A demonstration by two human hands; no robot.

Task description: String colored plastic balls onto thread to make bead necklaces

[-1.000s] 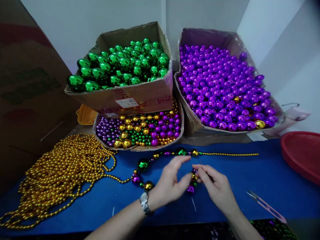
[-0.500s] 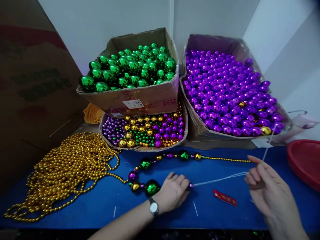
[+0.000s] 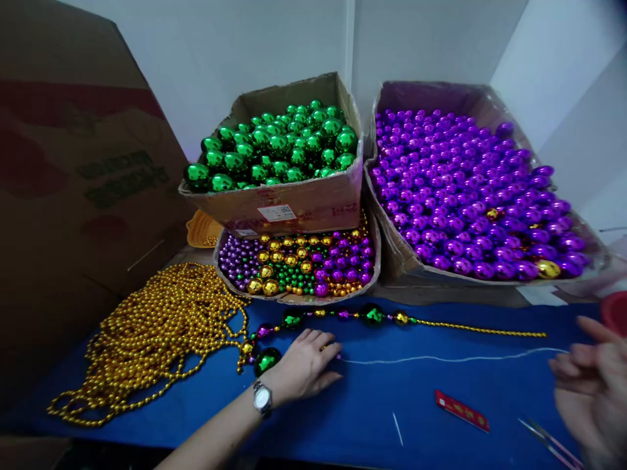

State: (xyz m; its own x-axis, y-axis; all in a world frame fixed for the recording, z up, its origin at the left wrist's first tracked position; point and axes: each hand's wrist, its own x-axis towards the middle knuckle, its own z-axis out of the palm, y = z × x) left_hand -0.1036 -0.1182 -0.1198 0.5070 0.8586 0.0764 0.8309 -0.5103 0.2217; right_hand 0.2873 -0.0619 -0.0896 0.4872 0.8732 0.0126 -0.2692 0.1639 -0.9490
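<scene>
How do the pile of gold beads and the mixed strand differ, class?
Colour: the gold pile is all gold; the mixed strand has green, purple and gold beads. Size: the gold pile's beads are small and alike; the mixed strand's run from tiny to large. Pose: the gold pile is heaped; the mixed strand curves in one line. Both are shiny.

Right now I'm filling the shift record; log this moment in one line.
left hand: over bead strand | right hand: at white thread | red card: on blue surface
</scene>
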